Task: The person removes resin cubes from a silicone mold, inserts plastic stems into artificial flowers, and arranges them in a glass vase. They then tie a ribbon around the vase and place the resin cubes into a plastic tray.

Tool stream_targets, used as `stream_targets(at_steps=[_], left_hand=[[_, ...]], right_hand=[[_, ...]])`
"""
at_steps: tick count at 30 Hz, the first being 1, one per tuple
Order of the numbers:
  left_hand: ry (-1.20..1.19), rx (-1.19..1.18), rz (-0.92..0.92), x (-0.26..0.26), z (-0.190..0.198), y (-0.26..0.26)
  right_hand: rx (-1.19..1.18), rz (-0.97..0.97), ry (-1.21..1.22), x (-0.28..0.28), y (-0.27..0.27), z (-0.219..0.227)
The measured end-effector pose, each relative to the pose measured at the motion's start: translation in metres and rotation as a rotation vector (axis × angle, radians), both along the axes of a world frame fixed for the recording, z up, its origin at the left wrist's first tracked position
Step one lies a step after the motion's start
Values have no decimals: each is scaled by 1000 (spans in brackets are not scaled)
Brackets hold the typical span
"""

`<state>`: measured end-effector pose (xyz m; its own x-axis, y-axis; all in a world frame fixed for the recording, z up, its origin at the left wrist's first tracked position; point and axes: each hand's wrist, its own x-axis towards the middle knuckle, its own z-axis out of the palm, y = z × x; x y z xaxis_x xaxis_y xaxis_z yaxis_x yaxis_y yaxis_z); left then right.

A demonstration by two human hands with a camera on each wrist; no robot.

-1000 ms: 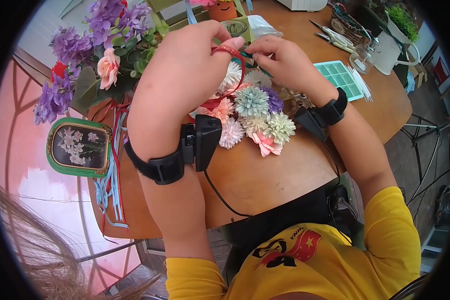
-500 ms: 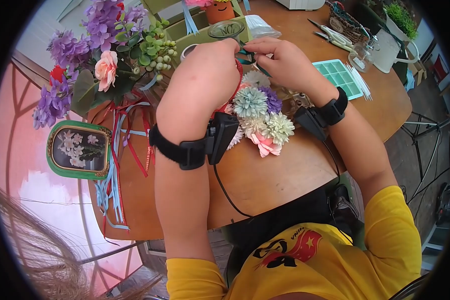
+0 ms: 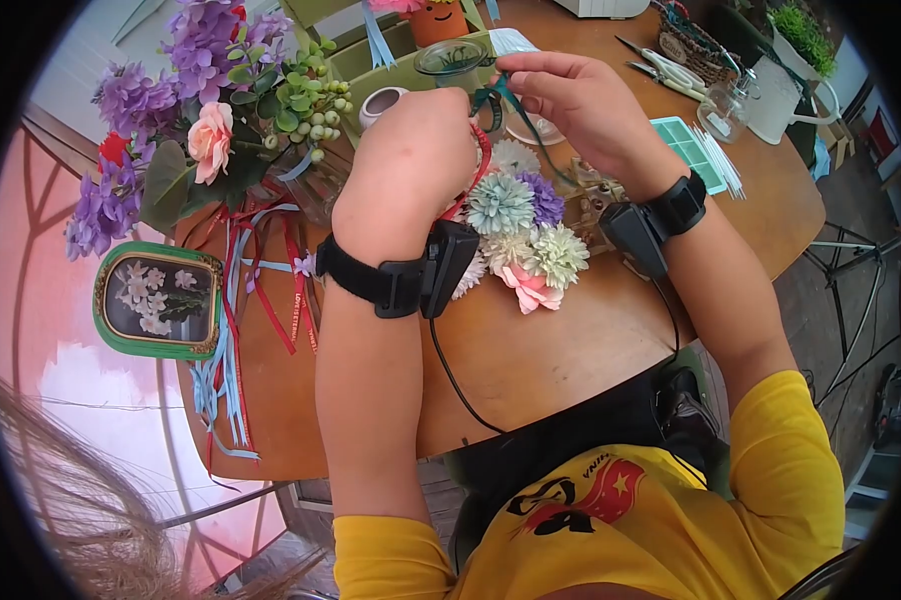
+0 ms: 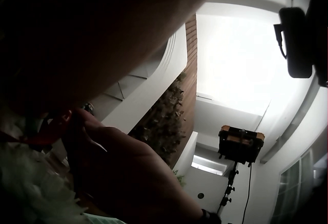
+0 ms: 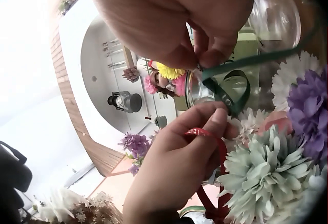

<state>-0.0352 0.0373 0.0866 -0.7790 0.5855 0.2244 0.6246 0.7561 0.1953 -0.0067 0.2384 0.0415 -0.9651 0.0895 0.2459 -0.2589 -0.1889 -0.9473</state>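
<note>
In the head view, my left hand and right hand work close together above a bunch of artificial flowers. A narrow green ribbon makes a loop between them. Thumb and fingers of the right hand pinch it at the top in the right wrist view. Below, the left fingertips grip the ribbon's lower part, while a red ribbon is looped over that hand and hangs down. Pale green, white, purple and pink blooms lie beneath. The left wrist view is dark.
Behind the hands stands a glass jar. To the left are a vase arrangement of purple flowers, a green picture frame and loose ribbons. On the right lie a mint compartment tray, scissors and a glass bottle.
My left hand has turned over and moved right and down, uncovering the jar. The right hand has drawn slightly up and away, with more green ribbon showing between the hands.
</note>
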Motion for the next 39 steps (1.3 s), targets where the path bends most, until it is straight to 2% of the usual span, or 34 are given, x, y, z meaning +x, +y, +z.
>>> stream_targets(at_steps=[6, 10, 16, 19, 28, 30, 32, 33, 35, 37, 38, 39], left_hand=[[-42, -44, 61, -3, 5, -2], [-5, -17, 39, -3, 2, -4], [18, -18, 28, -1, 3, -6], [-12, -37, 50, -1, 6, -6], [-67, -16, 94, 3, 13, -6], [-65, -17, 91, 5, 17, -9], [40, 57, -13, 9, 23, -17], [97, 96, -62, 13, 29, -22], [35, 224, -61, 33, 53, -34], [58, 319, -65, 60, 79, -48], [111, 350, -68, 74, 91, -58], [164, 380, -70, 85, 99, -68]], right_hand=[[-72, -43, 94, -3, 5, 0], [-119, -112, 123, 1, -1, 8], [-180, -145, 241, -11, 21, -6], [-160, -272, 146, 2, 4, 15], [58, -594, 401, 2, 14, 19], [-3, -572, 512, 4, 16, 26], [-107, -514, 653, 7, 20, 36], [-118, -612, 740, 16, 9, 49], [-72, -422, 969, 33, 23, 67], [19, -560, 1067, 51, 23, 98], [128, -344, 1215, 66, 20, 112], [185, -366, 1222, 72, 16, 119]])
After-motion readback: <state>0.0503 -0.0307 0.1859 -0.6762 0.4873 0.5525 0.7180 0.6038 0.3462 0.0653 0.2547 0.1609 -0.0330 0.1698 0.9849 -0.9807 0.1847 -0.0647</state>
